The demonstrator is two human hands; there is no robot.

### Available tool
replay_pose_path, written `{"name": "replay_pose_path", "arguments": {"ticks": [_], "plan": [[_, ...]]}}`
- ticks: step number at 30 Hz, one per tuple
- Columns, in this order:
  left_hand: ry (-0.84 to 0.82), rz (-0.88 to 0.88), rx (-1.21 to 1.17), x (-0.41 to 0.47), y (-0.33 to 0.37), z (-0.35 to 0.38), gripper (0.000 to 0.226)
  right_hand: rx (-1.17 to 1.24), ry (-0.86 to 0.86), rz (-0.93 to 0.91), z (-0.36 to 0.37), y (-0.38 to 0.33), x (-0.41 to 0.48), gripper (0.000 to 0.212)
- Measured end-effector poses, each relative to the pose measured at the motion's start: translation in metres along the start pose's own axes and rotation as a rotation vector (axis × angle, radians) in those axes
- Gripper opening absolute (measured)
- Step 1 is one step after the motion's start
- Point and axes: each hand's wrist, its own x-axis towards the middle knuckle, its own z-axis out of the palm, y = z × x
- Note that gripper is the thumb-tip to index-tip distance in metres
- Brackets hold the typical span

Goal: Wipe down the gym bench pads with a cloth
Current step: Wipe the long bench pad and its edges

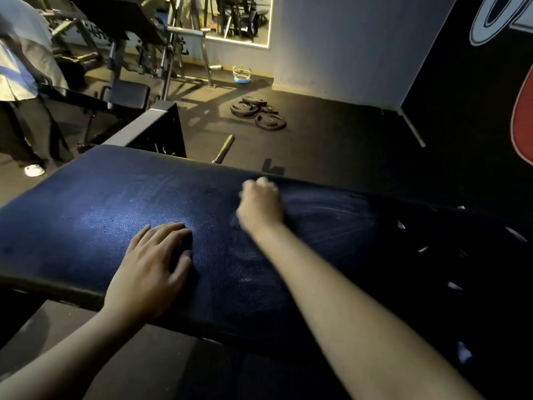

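Observation:
A wide dark blue bench pad (95, 215) fills the middle of the view, with faint wipe streaks on its right half. My left hand (150, 269) lies flat on the pad near its front edge, fingers apart, with a dark patch under the thumb. My right hand (261, 206) is balled into a fist on the pad near its far edge and is blurred by motion. Only a pale scrap of the cloth (263, 180) shows at the top of the fist; the rest is hidden inside it.
Weight plates (259, 112) lie on the black floor beyond the pad, and a chrome bar end (224, 148) sticks out behind it. Another bench and machines (129, 93) stand at the back left, beside a standing person (26, 82). A dark painted wall (476, 96) is on the right.

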Motion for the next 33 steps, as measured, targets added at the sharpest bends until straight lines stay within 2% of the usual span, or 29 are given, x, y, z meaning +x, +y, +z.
{"name": "replay_pose_path", "arguments": {"ticks": [2, 4, 5, 8, 10, 11, 13, 17, 18, 20, 22, 24, 26, 27, 29, 33], "plan": [[-0.01, 0.005, 0.006, -0.001, 0.0, -0.001, 0.052, 0.066, -0.035, -0.222, -0.003, -0.008, -0.046, 0.016], [-0.023, 0.01, 0.015, -0.003, 0.0, -0.001, 0.053, 0.023, 0.036, -0.318, -0.015, 0.038, -0.057, 0.014], [-0.028, 0.006, 0.014, -0.003, 0.0, -0.001, 0.054, -0.04, 0.071, -0.255, -0.025, 0.071, -0.05, 0.014], [-0.017, -0.014, 0.002, -0.002, 0.004, -0.002, 0.052, -0.212, 0.087, 0.154, -0.064, 0.171, -0.008, 0.018], [0.003, -0.009, -0.006, -0.001, 0.007, -0.001, 0.049, -0.24, 0.126, 0.313, -0.068, 0.182, 0.012, 0.018], [0.014, -0.006, -0.012, 0.0, 0.007, -0.001, 0.048, -0.225, 0.141, 0.322, -0.059, 0.164, 0.019, 0.019], [0.024, -0.002, -0.017, 0.002, 0.006, -0.001, 0.047, -0.167, 0.103, 0.233, -0.029, 0.099, 0.03, 0.02], [0.011, 0.016, 0.0, -0.002, 0.003, -0.001, 0.049, 0.033, -0.105, -0.171, 0.013, -0.033, 0.009, 0.016], [0.003, 0.019, 0.005, -0.002, 0.002, -0.002, 0.05, 0.05, -0.14, -0.272, 0.013, -0.039, 0.0, 0.015], [-0.012, 0.02, 0.015, -0.002, 0.001, -0.003, 0.05, 0.045, -0.069, -0.344, 0.005, -0.002, -0.001, 0.018], [-0.014, 0.014, 0.016, -0.002, 0.002, -0.003, 0.05, -0.067, 0.034, -0.162, -0.017, 0.074, 0.008, 0.02], [0.001, 0.005, 0.005, -0.002, 0.004, -0.003, 0.049, -0.136, 0.108, 0.124, -0.05, 0.158, 0.015, 0.021], [0.006, 0.001, -0.004, -0.001, 0.006, -0.001, 0.048, -0.204, 0.158, 0.329, -0.074, 0.205, 0.012, 0.02], [0.009, -0.002, -0.007, 0.0, 0.006, -0.001, 0.048, -0.225, 0.17, 0.382, -0.075, 0.205, 0.013, 0.019], [0.009, 0.0, -0.01, 0.0, 0.006, -0.001, 0.047, -0.231, 0.169, 0.376, -0.058, 0.17, 0.023, 0.017], [0.014, 0.006, -0.021, 0.0, 0.004, -0.002, 0.046, -0.088, 0.042, 0.106, 0.0, 0.037, 0.062, 0.022]]}}
